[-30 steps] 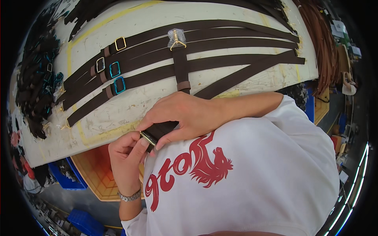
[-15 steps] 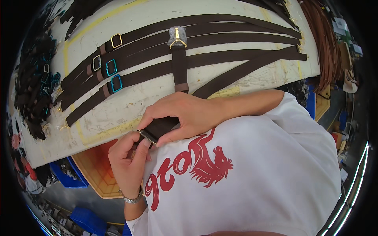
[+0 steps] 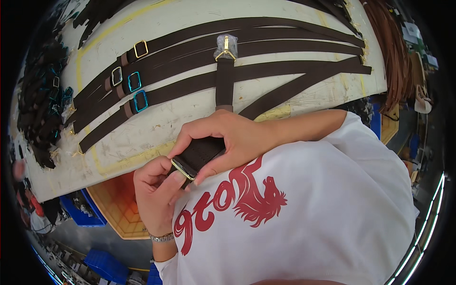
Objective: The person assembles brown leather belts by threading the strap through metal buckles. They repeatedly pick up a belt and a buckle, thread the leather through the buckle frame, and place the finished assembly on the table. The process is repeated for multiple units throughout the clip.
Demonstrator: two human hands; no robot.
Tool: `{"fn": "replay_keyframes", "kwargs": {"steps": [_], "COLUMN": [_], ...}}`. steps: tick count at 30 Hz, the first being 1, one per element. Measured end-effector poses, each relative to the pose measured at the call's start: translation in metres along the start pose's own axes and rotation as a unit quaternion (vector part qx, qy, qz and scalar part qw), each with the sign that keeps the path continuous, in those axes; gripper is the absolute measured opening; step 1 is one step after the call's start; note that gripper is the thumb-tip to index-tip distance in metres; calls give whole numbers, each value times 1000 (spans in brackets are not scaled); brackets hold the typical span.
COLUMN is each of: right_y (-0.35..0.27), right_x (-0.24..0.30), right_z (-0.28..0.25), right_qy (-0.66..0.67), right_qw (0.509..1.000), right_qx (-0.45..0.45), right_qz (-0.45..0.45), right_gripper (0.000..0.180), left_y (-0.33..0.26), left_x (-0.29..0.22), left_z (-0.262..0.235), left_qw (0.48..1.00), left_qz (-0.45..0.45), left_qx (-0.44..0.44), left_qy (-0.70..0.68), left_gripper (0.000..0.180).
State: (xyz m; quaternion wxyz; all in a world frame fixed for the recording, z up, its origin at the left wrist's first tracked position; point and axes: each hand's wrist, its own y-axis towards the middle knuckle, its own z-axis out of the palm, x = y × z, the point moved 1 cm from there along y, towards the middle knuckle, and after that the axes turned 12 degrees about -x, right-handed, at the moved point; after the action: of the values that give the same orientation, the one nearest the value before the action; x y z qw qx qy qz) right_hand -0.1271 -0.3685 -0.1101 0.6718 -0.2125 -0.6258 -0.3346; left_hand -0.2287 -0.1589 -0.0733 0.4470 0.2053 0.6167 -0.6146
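Note:
Near the table's front edge, close to my shirt, a dark brown strap (image 3: 205,151) is folded through a thin gold rectangular buckle (image 3: 182,169). My left hand (image 3: 159,192) pinches the buckle's left side between thumb and fingers. From the right, my right hand (image 3: 237,137) curves over the strap, its fingertips and thumb at the buckle's two ends. Beyond that hand the strap runs away over other straps, with a brown loop (image 3: 224,108) on it. A gold fitting (image 3: 226,49) in clear plastic wrap tops its far end. My right palm hides the strap's middle.
Several dark straps (image 3: 185,88) lie across the white table (image 3: 137,137), bearing gold, silver and blue-coated buckles. A pile of straps (image 3: 40,109) sits at the left, brown strips (image 3: 389,57) hang at the right. An orange bin (image 3: 116,209) stands below the table edge.
Both hands, with the strap and buckle, have shifted slightly right. The plastic-wrapped fitting at the strap's far end has slid right too. More of the folded strap shows behind the buckle.

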Motion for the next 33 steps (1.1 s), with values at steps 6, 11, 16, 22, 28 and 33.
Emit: {"fn": "replay_keyframes", "kwargs": {"steps": [6,11,16,22,28,33], "right_y": [-1,2,1,-3,1,5], "right_x": [0,0,-7,-5,1,-1], "right_z": [-5,-2,-2,-5,-5,-1], "right_qy": [-9,21,-2,1,-27,34], "right_qw": [999,999,999,998,994,982], "right_qx": [11,-13,-10,9,35,79], "right_qz": [37,46,39,68,104,170], "right_gripper": [51,48,51,51,49,49], "left_y": [5,1,-6,13,7,10], "left_x": [7,1,-8,9,-9,-40], "left_z": [-3,-3,6,5,-3,6], "left_qw": [994,1000,965,958,964,840], "left_qz": [-51,23,119,-172,202,402], "left_qx": [43,14,-80,84,-50,86], "left_qy": [-86,9,220,-211,168,354], "left_gripper": [9,8,7,12,23,31]}}
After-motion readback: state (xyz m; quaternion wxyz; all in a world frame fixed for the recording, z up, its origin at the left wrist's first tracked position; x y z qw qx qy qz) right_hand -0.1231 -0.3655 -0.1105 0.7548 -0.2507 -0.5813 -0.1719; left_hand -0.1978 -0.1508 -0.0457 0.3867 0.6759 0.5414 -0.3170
